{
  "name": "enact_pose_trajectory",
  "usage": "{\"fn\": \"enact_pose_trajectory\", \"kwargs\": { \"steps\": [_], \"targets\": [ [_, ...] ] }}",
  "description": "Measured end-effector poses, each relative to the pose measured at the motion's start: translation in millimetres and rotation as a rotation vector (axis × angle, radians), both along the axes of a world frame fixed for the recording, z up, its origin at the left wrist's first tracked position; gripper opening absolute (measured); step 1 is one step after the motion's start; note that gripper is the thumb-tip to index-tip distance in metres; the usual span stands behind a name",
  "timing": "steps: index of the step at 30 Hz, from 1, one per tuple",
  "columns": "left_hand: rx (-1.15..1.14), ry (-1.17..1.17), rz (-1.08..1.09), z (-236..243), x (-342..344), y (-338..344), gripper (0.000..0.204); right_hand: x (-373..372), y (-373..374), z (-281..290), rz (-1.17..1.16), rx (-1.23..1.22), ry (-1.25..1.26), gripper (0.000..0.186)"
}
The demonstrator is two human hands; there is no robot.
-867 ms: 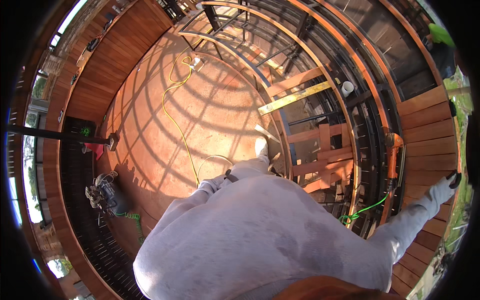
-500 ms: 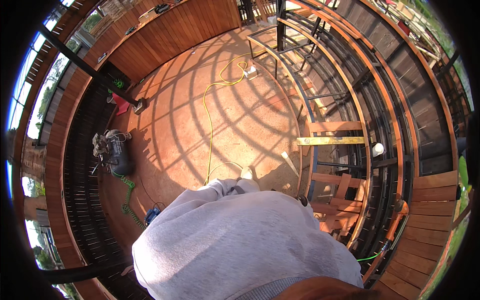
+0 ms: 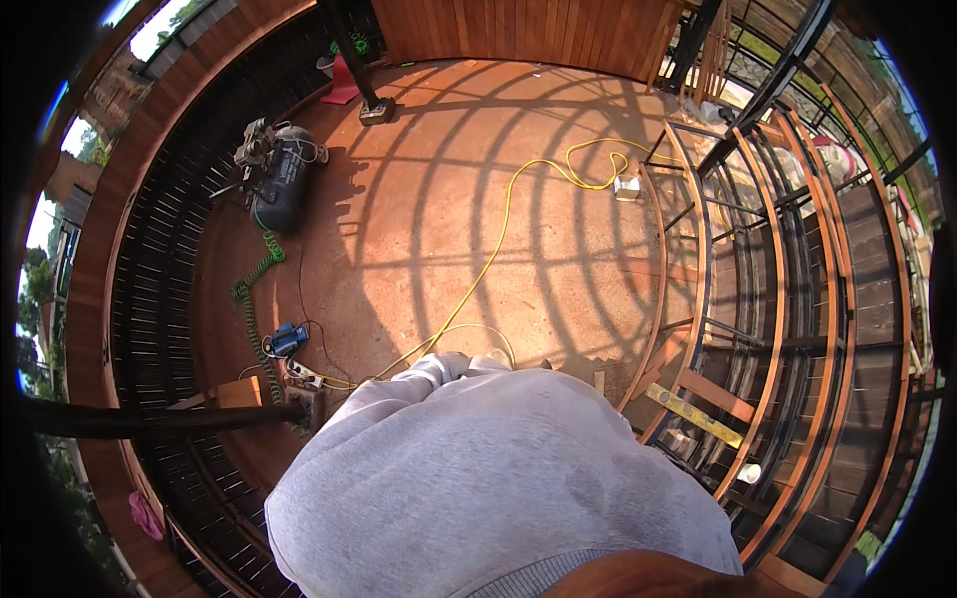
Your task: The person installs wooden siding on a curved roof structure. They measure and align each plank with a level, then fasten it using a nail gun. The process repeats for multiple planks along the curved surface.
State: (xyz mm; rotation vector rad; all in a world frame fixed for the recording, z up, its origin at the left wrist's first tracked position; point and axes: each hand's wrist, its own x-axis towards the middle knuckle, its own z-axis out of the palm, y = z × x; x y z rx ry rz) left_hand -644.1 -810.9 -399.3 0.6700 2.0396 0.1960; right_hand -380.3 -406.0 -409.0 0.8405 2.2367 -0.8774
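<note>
Neither of my hands shows; my grey sweatshirt (image 3: 498,468) fills the lower middle and hides them. Past my body on the right, a yellow level (image 3: 693,416) lies across a curved metal and wood frame (image 3: 706,249). Beside it is a reddish board (image 3: 716,395), and a white cup-like thing (image 3: 749,473) sits close by. On my left, a blue power tool (image 3: 289,340) rests on the floor near a power strip (image 3: 304,375). A yellow cord (image 3: 503,224) runs from near my feet across the floor to a small white box (image 3: 627,187).
A dark air compressor (image 3: 284,179) stands at the left, with a green coiled hose (image 3: 267,261) trailing from it. A dark post (image 3: 354,60) rises behind it on a block. Slatted curved benching (image 3: 159,259) lines the left side. Wood panelling (image 3: 528,40) closes the far side.
My view has turned left: the compressor now appears higher and further right, and the level lower. The orange tool on the right-hand bench has left the picture. The power strip has come into view.
</note>
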Motion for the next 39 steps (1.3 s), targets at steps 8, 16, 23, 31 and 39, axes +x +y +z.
{"fn": "enact_pose_trajectory", "kwargs": {
  "steps": [8,16,23,31,39],
  "targets": [
    [-0.179,-0.109,0.32,37.7,1.1,-52.6,0.03,-200.3,5.4,47.0,0.29,0.103,0.116,0.054],
    [-0.32,-0.285,0.829,-21.8,44.9,-52.2,0.064,-264.8,56.4,-28.1,0.675,0.32,-0.247,0.054],
    [-0.356,-0.26,0.741,-28.2,29.2,-8.6,0.054,-361.5,84.0,46.4,1.095,0.1,0.015,0.043],
    [-0.366,-0.114,0.575,-30.4,-71.8,61.1,0.044,-408.2,114.6,79.6,0.907,0.029,-0.019,0.04],
    [-0.32,0.037,0.659,47.1,-122.6,131.1,0.037,-454.9,148.1,76.0,0.978,0.036,-0.104,0.044]
  ]
}}
